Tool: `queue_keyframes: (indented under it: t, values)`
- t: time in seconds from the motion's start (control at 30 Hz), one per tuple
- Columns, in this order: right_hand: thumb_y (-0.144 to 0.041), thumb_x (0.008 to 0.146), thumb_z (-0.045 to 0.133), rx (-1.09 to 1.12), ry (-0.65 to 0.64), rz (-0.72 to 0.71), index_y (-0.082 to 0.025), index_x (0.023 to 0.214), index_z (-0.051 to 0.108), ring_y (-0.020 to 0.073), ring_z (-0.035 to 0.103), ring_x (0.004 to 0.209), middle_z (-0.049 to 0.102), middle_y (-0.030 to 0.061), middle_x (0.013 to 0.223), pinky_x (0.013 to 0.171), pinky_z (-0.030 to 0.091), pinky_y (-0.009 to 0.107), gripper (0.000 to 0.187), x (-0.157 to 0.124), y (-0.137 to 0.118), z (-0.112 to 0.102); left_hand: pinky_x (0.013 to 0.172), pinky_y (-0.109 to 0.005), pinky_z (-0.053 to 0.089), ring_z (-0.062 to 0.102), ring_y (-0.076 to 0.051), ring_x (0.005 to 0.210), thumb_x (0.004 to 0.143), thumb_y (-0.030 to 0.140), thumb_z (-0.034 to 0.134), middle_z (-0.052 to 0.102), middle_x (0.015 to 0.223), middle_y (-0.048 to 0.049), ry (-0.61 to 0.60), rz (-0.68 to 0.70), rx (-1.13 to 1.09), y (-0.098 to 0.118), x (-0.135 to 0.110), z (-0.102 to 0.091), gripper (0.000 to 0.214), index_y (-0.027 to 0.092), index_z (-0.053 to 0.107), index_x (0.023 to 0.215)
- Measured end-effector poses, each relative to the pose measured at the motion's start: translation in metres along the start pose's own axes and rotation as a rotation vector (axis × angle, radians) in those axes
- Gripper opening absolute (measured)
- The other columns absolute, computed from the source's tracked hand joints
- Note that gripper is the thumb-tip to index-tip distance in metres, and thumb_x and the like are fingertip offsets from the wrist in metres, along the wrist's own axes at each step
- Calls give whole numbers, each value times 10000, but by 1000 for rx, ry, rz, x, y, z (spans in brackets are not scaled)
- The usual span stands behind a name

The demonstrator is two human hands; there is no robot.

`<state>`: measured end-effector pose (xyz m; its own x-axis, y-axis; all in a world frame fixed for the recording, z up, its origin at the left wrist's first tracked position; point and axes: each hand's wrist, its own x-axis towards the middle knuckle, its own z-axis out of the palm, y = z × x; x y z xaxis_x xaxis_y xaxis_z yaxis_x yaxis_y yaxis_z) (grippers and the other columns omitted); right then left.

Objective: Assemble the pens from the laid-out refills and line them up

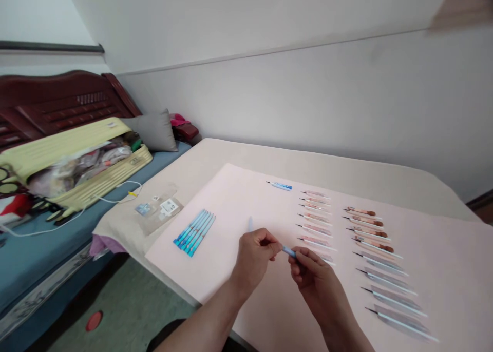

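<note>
Both my hands meet over a pale pink sheet (239, 208) on the table. My left hand (254, 254) is closed in a pinch on one end of a small blue pen (288, 251). My right hand (314, 275) is closed around its other end. A bundle of several blue pens (194, 226) lies to the left. One more blue pen (279, 186) lies farther back. To the right are two rows of pens, a pink row (316, 218) and a row running from brown to grey (379, 259).
A clear plastic bag with small labels (159, 208) lies at the table's left edge. Left of the table stands a bed with a blue cover (38, 249), an open yellow suitcase (77, 162), a grey pillow (156, 130) and a white cable. A white wall runs behind.
</note>
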<state>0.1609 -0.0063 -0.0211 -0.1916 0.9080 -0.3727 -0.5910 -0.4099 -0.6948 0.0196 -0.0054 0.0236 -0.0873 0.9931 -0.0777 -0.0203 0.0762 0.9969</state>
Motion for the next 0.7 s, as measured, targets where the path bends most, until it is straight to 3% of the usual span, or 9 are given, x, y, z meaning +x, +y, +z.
queue_keyframes:
  t: [0.17, 0.7]
  values:
    - [-188, 652, 735, 104, -15, 82, -138, 731, 642, 50, 440, 477, 577, 7, 622, 387, 355, 125, 132, -1, 9, 3, 520, -240, 387, 476, -102, 499, 655, 228, 646, 539, 514, 10, -5, -29, -43, 3, -2, -5, 86, 164, 616, 606]
    - [-165, 672, 706, 235, -25, 98, -129, 725, 625, 34, 469, 459, 590, 6, 597, 396, 360, 95, 104, 0, 12, 5, 549, -238, 415, 509, -111, 542, 670, 257, 647, 562, 582, 4, -104, -38, 40, 6, 3, -9, 98, 166, 612, 677]
